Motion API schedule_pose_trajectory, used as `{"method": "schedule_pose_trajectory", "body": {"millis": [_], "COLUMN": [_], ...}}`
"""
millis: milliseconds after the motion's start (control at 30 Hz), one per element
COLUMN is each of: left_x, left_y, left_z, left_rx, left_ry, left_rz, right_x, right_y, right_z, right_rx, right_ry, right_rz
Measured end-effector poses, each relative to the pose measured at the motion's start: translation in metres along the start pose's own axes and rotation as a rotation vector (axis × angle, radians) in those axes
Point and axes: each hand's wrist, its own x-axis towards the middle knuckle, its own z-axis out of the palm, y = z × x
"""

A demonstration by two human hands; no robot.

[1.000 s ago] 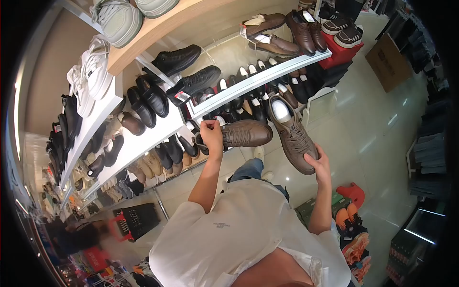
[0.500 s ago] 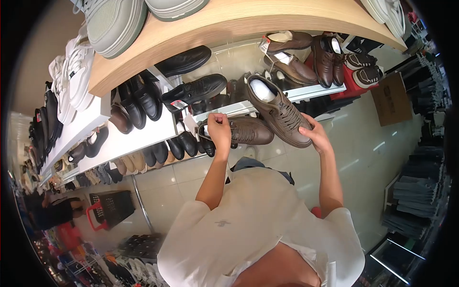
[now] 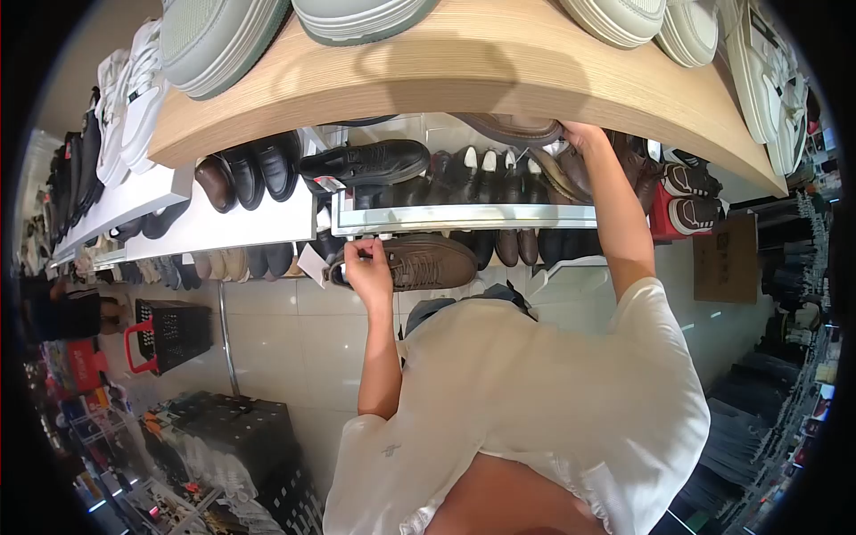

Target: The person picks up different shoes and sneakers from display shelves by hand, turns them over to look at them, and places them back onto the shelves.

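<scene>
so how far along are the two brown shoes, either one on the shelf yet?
Neither looks fully placed. The right hand holds one brown shoe up under the wooden shelf, apparently at the shelf behind. The left hand holds the other brown shoe below the white shelf edge.

No readable text, brand or number showing anywhere. Small grey emblem on the white shirt (image 3: pixel 389 450) staying too blurred to make out; white tag (image 3: pixel 312 265) hanging by the brown shoe (image 3: pixel 419 262) looking blank.
</scene>
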Motion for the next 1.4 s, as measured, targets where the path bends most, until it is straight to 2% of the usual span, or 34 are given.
{"method": "schedule_pose_trajectory", "body": {"millis": [33, 100, 367, 633, 933, 1033, 1067, 1167, 1233, 1300, 1333, 1400], "left_x": [-0.003, -0.008, -0.038, -0.054, -0.067, -0.068, -0.069, -0.066, -0.062, -0.062, -0.063, -0.064], "left_y": [0.002, 0.002, -0.012, 0.0, -0.013, -0.011, -0.012, -0.011, -0.011, -0.007, -0.005, -0.005], "left_z": [-0.001, -0.001, 0.007, 0.012, 0.006, 0.001, -0.001, -0.003, -0.001, 0.0, 0.0, -0.002], "left_rx": [0.008, 0.026, 0.059, 0.061, 0.043, 0.042, 0.043, 0.043, 0.051, 0.036, 0.025, 0.032], "left_ry": [0.018, 0.063, 0.205, 0.283, 0.28, 0.274, 0.279, 0.27, 0.247, 0.238, 0.233, 0.219], "left_rz": [-0.028, -0.086, -0.076, -0.193, -0.204, -0.219, -0.222, -0.176, -0.196, -0.192, -0.199, -0.18], "right_x": [0.019, 0.049, 0.12, 0.135, 0.124, 0.109, 0.103, 0.067, 0.033, 0.028, 0.019, 0.014], "right_y": [0.003, 0.004, 0.017, 0.04, 0.061, 0.067, 0.075, 0.088, 0.076, 0.1, 0.099, 0.112], "right_z": [-0.011, -0.026, -0.036, -0.004, 0.045, 0.057, 0.062, 0.082, 0.099, 0.107, 0.111, 0.114], "right_rx": [0.062, 0.1, 0.252, 0.288, 0.365, 0.179, 0.013, -0.295, -0.726, -0.845, -0.821, -0.904], "right_ry": [0.061, 0.095, 0.033, -0.111, -0.217, -0.216, -0.113, 0.102, 0.277, 0.413, 0.404, 0.433], "right_rz": [-0.1, -0.143, -0.165, -0.089, 0.011, 0.095, -0.057, -0.328, -0.391, -0.523, -0.463, -0.535]}}
